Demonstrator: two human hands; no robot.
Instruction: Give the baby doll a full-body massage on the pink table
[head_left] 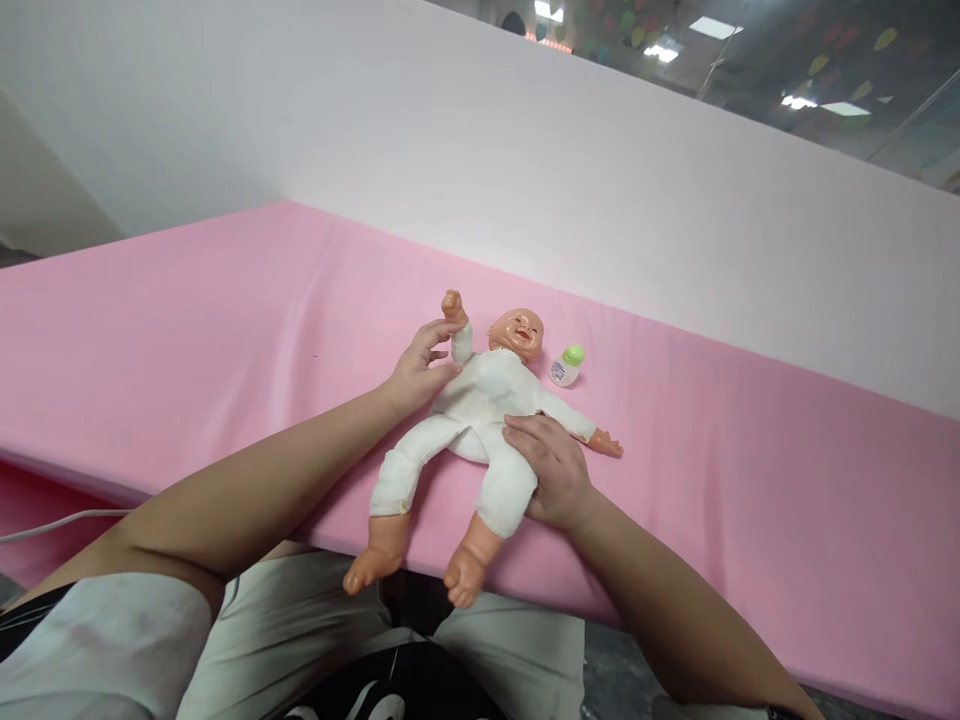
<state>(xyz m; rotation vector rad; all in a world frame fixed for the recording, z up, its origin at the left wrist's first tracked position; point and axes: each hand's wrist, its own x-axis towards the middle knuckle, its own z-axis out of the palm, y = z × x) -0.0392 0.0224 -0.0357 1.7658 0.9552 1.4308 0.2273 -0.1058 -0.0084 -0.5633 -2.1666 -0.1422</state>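
A baby doll (480, 405) in a white one-piece suit lies on its back on a pink sheet (225, 300), its bare feet hanging past the near edge. My left hand (418, 368) holds the doll's raised arm by the white sleeve. My right hand (551, 470) rests on the doll's hip and upper leg, fingers curled around the white cloth. A small white bottle with a green cap (566, 366) lies on the sheet just right of the doll's head.
A pale wall panel (600, 180) rises behind the pink surface. A white cable (52, 522) runs along the lower left edge. My legs in light trousers are below the near edge.
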